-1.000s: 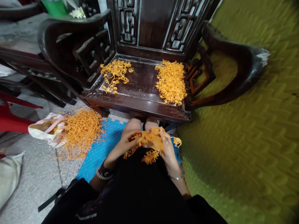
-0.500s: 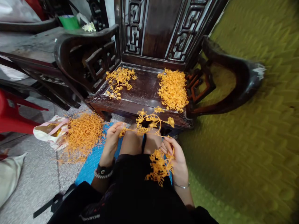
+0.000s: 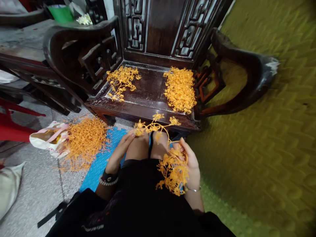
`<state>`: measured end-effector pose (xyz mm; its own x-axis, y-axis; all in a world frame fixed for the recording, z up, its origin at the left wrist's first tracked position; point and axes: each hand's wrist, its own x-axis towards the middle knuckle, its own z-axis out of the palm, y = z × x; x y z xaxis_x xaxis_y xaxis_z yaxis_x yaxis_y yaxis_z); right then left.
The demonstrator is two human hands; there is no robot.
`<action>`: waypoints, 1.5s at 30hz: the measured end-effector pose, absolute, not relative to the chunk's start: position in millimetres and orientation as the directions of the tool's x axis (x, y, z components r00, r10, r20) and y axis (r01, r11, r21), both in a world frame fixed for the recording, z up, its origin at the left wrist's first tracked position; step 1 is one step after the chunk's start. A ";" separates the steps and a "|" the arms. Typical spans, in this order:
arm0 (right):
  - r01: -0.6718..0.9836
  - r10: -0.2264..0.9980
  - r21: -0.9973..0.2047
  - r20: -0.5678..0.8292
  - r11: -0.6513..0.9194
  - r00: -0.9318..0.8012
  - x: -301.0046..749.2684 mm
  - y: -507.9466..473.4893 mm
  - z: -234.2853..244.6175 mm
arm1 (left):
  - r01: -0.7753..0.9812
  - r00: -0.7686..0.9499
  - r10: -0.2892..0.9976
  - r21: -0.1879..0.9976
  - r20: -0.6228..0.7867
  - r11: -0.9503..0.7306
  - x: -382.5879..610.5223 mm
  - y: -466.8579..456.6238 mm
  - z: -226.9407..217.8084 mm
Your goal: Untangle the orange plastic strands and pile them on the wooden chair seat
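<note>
**Two hands hold an orange strand and a tangled bundle**

Head view, looking down at a seated person's lap. The left hand [image 3: 120, 152] pinches one end of a branched orange strand [image 3: 155, 125]. The strand stretches over the knees to a tangled orange bundle [image 3: 174, 171] clasped in the right hand [image 3: 192, 164]. Just beyond the knees, a dark chair [image 3: 148, 98] carries a thin pile [image 3: 121, 80] and a thick pile [image 3: 180, 89]. On the floor to the left, a heap [image 3: 85, 141] touches a bag [image 3: 45, 138], beside a blue mat [image 3: 101, 163].
</note>
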<state>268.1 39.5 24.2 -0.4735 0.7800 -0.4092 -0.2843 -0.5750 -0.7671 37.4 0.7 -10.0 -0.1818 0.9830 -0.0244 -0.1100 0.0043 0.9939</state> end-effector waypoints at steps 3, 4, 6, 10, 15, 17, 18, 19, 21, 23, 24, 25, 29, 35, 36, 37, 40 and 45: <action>-0.327 0.835 -0.782 -0.414 -0.530 -0.363 269.1 41.6 20.2 | 0.094 -0.266 0.964 0.994 -0.025 0.051 19.8 13.8 -42.3; -0.327 0.850 -0.798 -0.396 -0.506 -0.348 270.1 42.5 19.2 | 0.222 -0.339 0.941 0.970 -0.015 0.096 10.7 16.2 -57.8; -0.313 0.869 -0.827 -0.364 -0.467 -0.335 273.5 43.8 17.7 | 0.314 -0.489 0.872 0.928 -0.021 0.198 -9.4 13.3 -92.6; -0.302 0.884 -0.839 -0.377 -0.452 -0.275 282.9 45.7 12.1 | 0.351 -0.732 0.680 0.832 -0.044 0.431 -37.2 -30.0 -158.2; -0.220 0.888 -0.867 -0.403 -0.448 -0.220 290.2 53.8 -1.2 | 0.299 -0.870 0.488 0.712 -0.071 0.636 -27.0 -105.7 -206.8; -0.191 0.892 -0.881 -0.389 -0.434 -0.231 289.4 57.8 -6.4 | 0.260 -0.902 0.423 0.669 -0.089 0.696 -21.3 -123.6 -216.6; -0.178 0.893 -0.888 -0.378 -0.424 -0.244 288.2 59.5 -8.7 | 0.238 -0.916 0.390 0.649 -0.099 0.723 -20.5 -128.9 -219.9; -0.168 0.895 -0.894 -0.367 -0.414 -0.254 286.7 61.0 -10.6 | 0.215 -0.927 0.358 0.629 -0.108 0.747 -21.3 -131.9 -222.3; -0.140 0.895 -0.905 -0.355 -0.401 -0.271 283.3 63.3 -13.4 | 0.175 -0.944 0.306 0.593 -0.126 0.786 -27.0 -133.0 -224.7; -0.104 0.894 -0.916 -0.346 -0.388 -0.285 280.5 65.1 -14.7 | 0.151 -0.949 0.279 0.566 -0.146 0.810 -35.8 -130.1 -224.6; -0.090 0.894 -0.921 -0.341 -0.380 -0.292 279.6 65.8 -15.0 | 0.143 -0.949 0.272 0.553 -0.159 0.821 -40.3 -128.0 -223.8; -0.077 0.894 -0.926 -0.332 -0.370 -0.300 279.0 66.3 -15.0 | 0.135 -0.948 0.266 0.539 -0.174 0.832 -44.3 -125.9 -222.5; -0.063 0.919 -0.946 -0.291 -0.319 -0.267 280.2 65.5 -14.7 | 0.099 -0.943 0.226 0.442 -0.245 0.892 -51.6 -121.1 -213.8; -0.067 0.912 -0.938 -0.310 -0.339 -0.269 286.0 60.9 -19.0 | 0.033 -0.940 0.117 0.255 -0.320 0.966 -36.8 -129.4 -203.2; -0.047 0.908 -0.940 -0.312 -0.337 -0.279 286.7 61.3 -19.9 | 0.038 -0.939 0.116 0.238 -0.323 0.971 -34.1 -131.1 -202.9; -0.020 0.905 -0.943 -0.313 -0.332 -0.289 287.3 61.9 -20.5 | 0.046 -0.938 0.119 0.223 -0.326 0.974 -31.7 -132.5 -202.7; 0.040 0.905 -0.954 -0.294 -0.296 -0.308 287.7 64.9 -19.8 | 0.067 -0.934 0.124 0.177 -0.334 0.982 -26.6 -133.7 -201.1; 0.038 0.912 -0.966 -0.253 -0.255 -0.322 287.1 66.7 -14.5 | 0.037 -0.934 0.060 0.071 -0.352 0.997 -21.4 -125.8 -192.7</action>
